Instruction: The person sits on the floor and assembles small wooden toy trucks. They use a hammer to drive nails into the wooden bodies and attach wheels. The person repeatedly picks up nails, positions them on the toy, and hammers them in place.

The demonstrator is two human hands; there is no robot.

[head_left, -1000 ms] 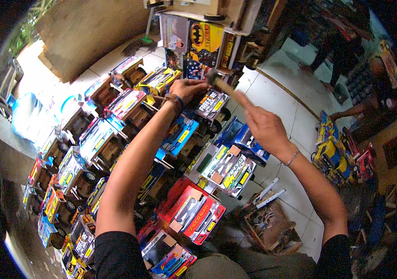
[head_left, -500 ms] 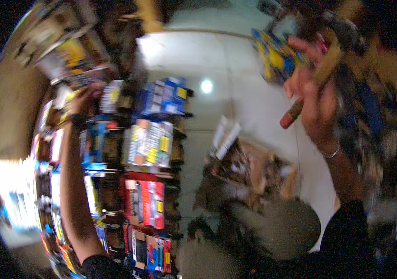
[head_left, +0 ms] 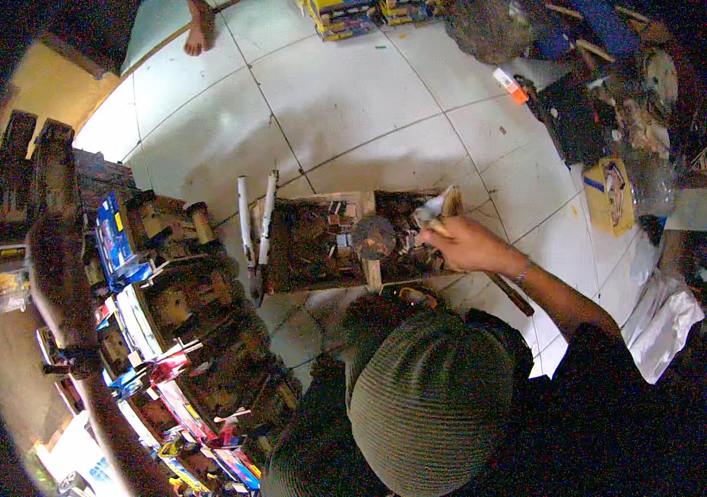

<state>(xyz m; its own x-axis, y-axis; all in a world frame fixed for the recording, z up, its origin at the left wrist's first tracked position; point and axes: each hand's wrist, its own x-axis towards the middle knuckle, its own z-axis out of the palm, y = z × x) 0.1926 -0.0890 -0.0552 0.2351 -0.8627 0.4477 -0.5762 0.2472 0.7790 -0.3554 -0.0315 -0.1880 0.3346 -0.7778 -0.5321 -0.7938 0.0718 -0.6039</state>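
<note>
My right hand (head_left: pixel 471 246) reaches over the right end of a shallow wooden box (head_left: pixel 312 290). Its fingers are closed on a pale, pointed piece (head_left: pixel 435 207) whose kind I cannot make out. Dark and pale scraps fill both of the box's compartments, and a round grey disc (head_left: pixel 374 238) rests on the middle divider. Below my right wrist, a dark stick-like handle (head_left: pixel 512 296) slants beside the box. My left arm (head_left: pixel 109 414), in deep shadow, stretches up beside rows of coloured cartons (head_left: pixel 140 323); its fingers cannot be made out.
Two whitish rods (head_left: pixel 267 217) stand at the box's left end. Dark brown blocky objects (head_left: pixel 196 306) fill the near left. Farther off are yellow-blue packs (head_left: pixel 341 18), a bare foot (head_left: pixel 197 37), an orange-white item (head_left: pixel 510 86) and a yellow tray (head_left: pixel 598 207). Ribbed grey-green fabric (head_left: pixel 428 406) bulges up close.
The view has swung toward the wooden box. My right hand has come from the upper right to the box; the red-ended stick in it earlier no longer shows there. My left arm has gone into shadow.
</note>
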